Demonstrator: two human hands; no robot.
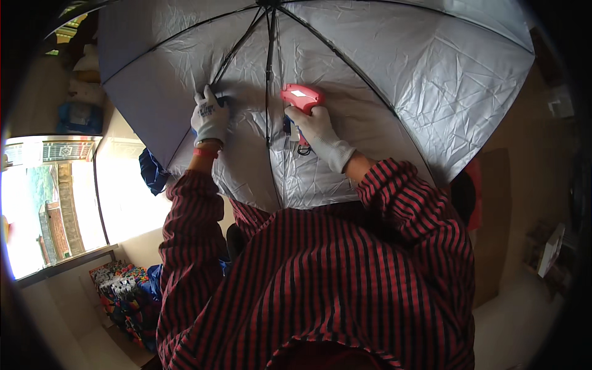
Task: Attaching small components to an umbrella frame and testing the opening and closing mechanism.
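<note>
Head view: the right hand [319,131] has its fingers wrapped around a red handheld tool [303,95], handle partly covered, over the open silver umbrella [456,92], cut off above. The left hand's [211,118] grasp at a rib [229,60] cannot be told.

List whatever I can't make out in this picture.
All in the head view:
- Handle of the red tool: partly covered by the right hand.
- Palm of the left hand: hidden behind its back.
- Far side of the umbrella: cut off by the upper edge.
- Colourful bundle: details too small.
</note>
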